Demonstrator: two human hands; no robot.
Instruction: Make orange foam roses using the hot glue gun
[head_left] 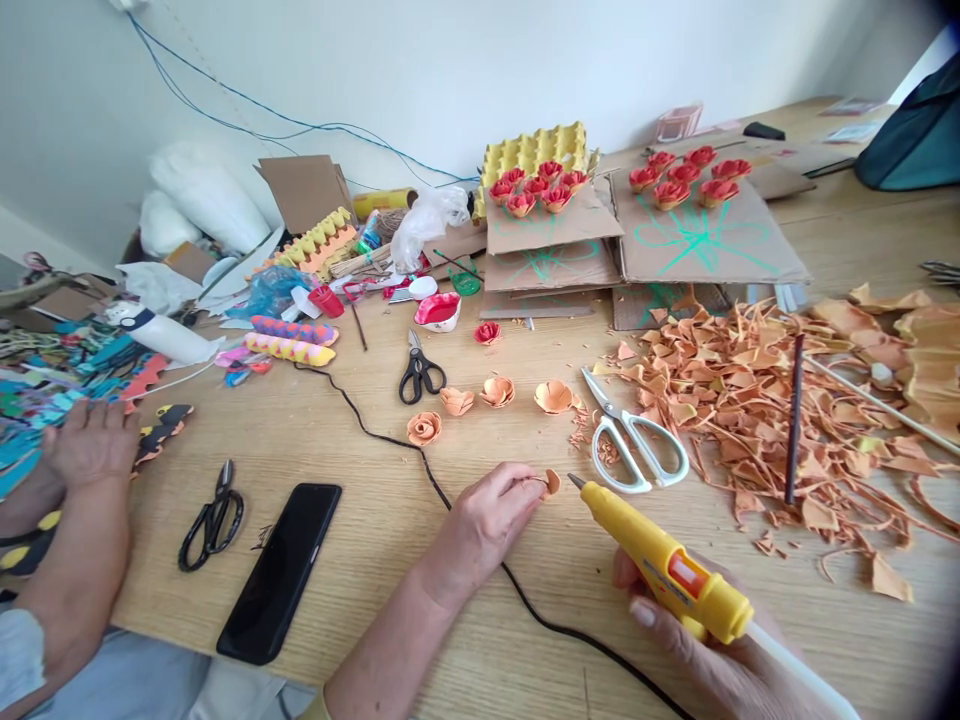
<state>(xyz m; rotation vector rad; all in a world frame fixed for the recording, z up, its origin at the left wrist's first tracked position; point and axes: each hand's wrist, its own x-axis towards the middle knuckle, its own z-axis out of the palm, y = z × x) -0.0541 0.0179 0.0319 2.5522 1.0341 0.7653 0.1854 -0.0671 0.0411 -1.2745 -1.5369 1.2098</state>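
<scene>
Between its fingertips my left hand (487, 510) pinches a small orange petal-shaped piece (552, 484). My right hand (675, 640) is wrapped round a yellow glue gun (660, 555), whose tip points left at the piece, a small gap apart. A white glue stick (802, 670) sticks out of the gun's back end. Beyond my left hand lie several orange flowers (553, 397), one with a rolled centre (424, 428). White-handled scissors (630, 440) rest just past the gun's tip.
A heap of orange scraps (720, 400) covers the right side. Red flowers (536, 186) sit on stacked cardboard (712, 240). A black cord (525, 600) crosses the table. Black scissors (212, 515) and a phone (279, 575) lie left, near another person's hand (97, 445).
</scene>
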